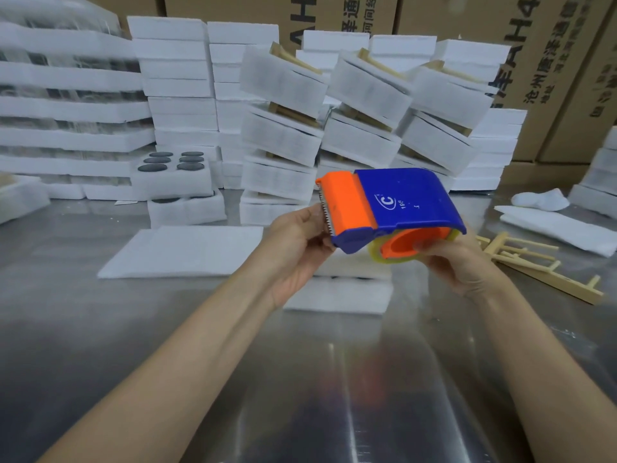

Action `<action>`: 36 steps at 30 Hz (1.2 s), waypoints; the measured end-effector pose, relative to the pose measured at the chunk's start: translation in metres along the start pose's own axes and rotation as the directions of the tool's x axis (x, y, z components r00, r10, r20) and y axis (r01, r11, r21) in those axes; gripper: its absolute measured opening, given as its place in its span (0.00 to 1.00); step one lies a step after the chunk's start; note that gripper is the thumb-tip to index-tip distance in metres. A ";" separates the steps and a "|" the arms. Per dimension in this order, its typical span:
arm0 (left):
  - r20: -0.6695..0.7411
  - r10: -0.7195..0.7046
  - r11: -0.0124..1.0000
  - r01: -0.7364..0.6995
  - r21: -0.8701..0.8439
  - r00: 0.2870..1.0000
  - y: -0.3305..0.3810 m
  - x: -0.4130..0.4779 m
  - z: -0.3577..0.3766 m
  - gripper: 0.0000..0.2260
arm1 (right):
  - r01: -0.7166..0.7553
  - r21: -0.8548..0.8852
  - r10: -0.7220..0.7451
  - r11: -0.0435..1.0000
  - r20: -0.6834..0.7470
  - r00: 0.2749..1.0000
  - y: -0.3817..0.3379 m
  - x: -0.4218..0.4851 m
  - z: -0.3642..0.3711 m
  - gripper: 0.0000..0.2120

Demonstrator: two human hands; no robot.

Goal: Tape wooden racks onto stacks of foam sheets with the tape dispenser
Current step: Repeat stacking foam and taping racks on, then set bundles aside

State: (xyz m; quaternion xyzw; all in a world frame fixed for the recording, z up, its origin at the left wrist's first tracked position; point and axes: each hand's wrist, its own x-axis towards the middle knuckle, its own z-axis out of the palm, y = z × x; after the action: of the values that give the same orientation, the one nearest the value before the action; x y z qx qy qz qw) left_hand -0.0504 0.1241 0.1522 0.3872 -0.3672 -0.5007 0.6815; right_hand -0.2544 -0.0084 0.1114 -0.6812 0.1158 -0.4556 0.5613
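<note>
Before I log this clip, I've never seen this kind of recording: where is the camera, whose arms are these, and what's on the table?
There is no machine here. The single picture comes from a camera worn on a person's head, looking down at their bare arms. The left grip, a hand, holds the blade end of a blue and orange tape dispenser; the right grip holds its tape roll end. Below on the steel table lies a low foam stack, a wooden rack to its right, a flat foam sheet to its left. Behind stand foam bundles and cardboard boxes.
</note>
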 end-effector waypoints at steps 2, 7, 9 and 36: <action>-0.018 -0.028 0.999 0.028 -0.026 0.999 0.000 0.001 0.005 0.14 | 0.001 0.026 0.000 1.000 -0.016 1.000 -0.001 -0.001 -0.001 0.26; -0.059 -0.038 0.999 0.036 -0.030 0.998 0.006 0.000 0.013 0.14 | 0.040 0.021 -0.038 0.999 -0.056 0.998 -0.005 -0.002 -0.010 0.26; -0.038 -0.046 0.999 0.045 -0.028 0.998 0.010 0.001 0.015 0.14 | 0.057 0.027 -0.054 0.998 -0.103 0.993 -0.007 -0.002 -0.017 0.27; -0.397 0.090 0.950 0.041 0.309 0.913 0.024 0.072 -0.083 0.05 | -0.196 -0.397 -0.042 0.897 -0.516 0.855 0.010 0.010 -0.036 0.29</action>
State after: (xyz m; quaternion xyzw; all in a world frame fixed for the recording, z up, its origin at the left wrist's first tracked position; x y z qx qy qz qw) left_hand 0.0489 0.0723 0.1460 0.5804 -0.2964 -0.3364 0.6798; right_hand -0.2728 -0.0424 0.1063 -0.6379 0.3875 -0.5590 0.3612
